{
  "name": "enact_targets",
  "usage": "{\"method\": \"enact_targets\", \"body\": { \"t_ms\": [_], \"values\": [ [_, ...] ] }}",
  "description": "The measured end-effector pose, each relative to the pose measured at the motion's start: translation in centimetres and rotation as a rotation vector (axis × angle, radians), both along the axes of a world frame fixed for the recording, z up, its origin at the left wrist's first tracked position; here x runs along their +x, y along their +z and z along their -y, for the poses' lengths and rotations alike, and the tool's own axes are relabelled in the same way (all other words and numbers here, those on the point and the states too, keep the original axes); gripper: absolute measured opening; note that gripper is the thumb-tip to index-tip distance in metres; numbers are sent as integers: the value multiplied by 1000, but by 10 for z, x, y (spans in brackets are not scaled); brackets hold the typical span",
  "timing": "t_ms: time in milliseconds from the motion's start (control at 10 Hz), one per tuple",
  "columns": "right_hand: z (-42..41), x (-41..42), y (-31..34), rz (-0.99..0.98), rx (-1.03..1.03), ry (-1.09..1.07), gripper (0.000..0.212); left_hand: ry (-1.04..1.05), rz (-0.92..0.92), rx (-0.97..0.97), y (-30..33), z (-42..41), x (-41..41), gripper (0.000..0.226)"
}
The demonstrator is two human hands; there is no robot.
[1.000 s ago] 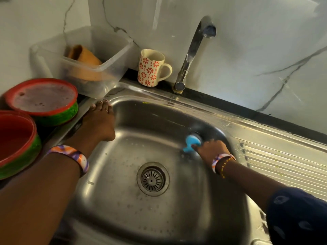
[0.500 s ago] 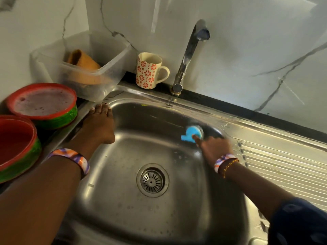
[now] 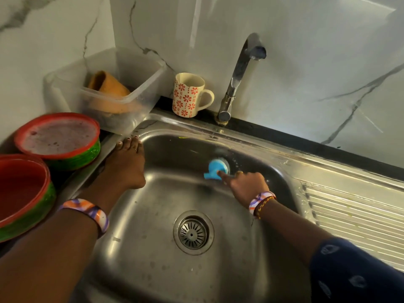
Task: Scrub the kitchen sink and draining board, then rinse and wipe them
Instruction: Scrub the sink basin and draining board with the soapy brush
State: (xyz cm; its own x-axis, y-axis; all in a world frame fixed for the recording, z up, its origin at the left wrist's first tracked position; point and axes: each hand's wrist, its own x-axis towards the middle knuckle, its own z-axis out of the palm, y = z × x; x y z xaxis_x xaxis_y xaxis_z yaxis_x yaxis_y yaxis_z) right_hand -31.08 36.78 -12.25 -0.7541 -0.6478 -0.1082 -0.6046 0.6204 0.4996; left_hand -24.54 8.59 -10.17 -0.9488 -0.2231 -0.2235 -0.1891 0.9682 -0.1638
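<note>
The steel sink (image 3: 140,217) fills the middle of the view, wet, with a round drain strainer (image 3: 193,232) in its floor. My right hand (image 3: 244,184) presses a blue scrubber (image 3: 215,169) against the far wall of the basin, fingers closed on it. My left hand (image 3: 125,164) lies flat, fingers together, over the sink's left rim and holds nothing. The ribbed draining board (image 3: 354,217) stretches to the right of the basin.
A tap (image 3: 238,77) stands behind the sink, beside a flowered mug (image 3: 189,95). A clear plastic tub (image 3: 113,88) holding a brown cup sits at the back left. Two red-and-green bowls (image 3: 59,138) (image 3: 21,193) crowd the left counter. Marble wall behind.
My right hand has pushed the blue scrubber up and leftward along the far basin wall. My left hand has stayed on the rim. The view shifted slightly.
</note>
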Motion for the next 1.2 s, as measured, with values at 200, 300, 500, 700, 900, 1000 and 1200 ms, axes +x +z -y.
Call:
{"method": "enact_targets", "body": {
  "t_ms": [200, 300, 500, 700, 900, 1000, 1200],
  "values": [
    [-12, 8, -6, 71, 6, -49, 51, 1, -8, 2, 0, -2, 2, 94],
    [-10, 2, -3, -133, -125, -17, 62, -2, -16, -11, -1, -2, 0, 95],
    [-9, 1, -3, -37, -16, 31, 60, 9, -25, 15, 1, -1, 0, 94],
    [-19, 9, -6, -52, -45, -14, 55, 13, -33, 32, 2, -3, 2, 94],
    [-31, 14, -11, 32, -30, -102, 50, 21, -23, 69, 3, -4, 2, 95],
    [-23, 8, -5, -14, -69, -83, 56, 19, -40, 55, 1, -3, 2, 96],
    [2, -1, -4, 13, 13, 110, 58, 17, -49, 58, 2, -4, 3, 93]
  ]
}}
